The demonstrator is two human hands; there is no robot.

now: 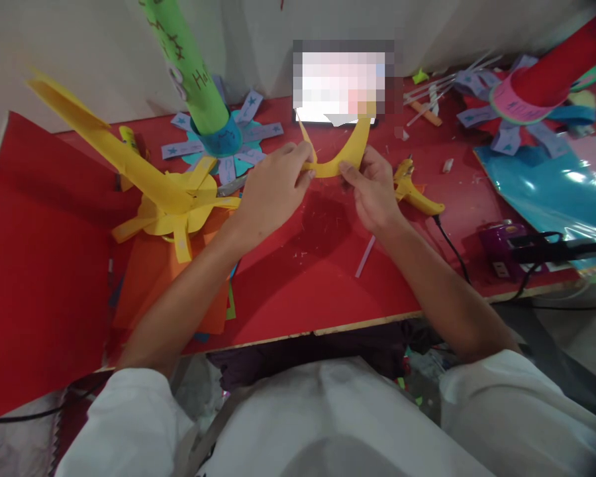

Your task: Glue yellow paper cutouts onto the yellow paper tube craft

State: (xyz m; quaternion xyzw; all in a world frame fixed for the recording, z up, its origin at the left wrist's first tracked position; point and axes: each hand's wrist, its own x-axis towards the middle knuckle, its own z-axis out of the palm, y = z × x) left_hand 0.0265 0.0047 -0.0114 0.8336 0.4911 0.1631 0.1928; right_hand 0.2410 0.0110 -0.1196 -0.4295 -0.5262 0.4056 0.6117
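Note:
A curved yellow paper strip [328, 168] is held up between my two hands over the red table. My left hand [279, 182] pinches its left part, where one end rises as a narrow tip. Toward the other end, which widens and points upward, my right hand [376, 189] grips the strip between thumb and fingers. Just right of my right hand lies a yellow glue gun [417, 191] with a black cord. Left of my left hand stands a yellow paper craft [181, 202] with a tall stem and petal-like strips. Some fingertips are hidden behind the paper.
Behind the hands stands a blurred tablet [342, 86]. A green paper tube [198, 86] on a blue base is at the back left, a red tube [546, 79] at the back right. Orange paper sheets [149, 285], a purple box [509, 248] and shiny blue packets [541, 195] lie around.

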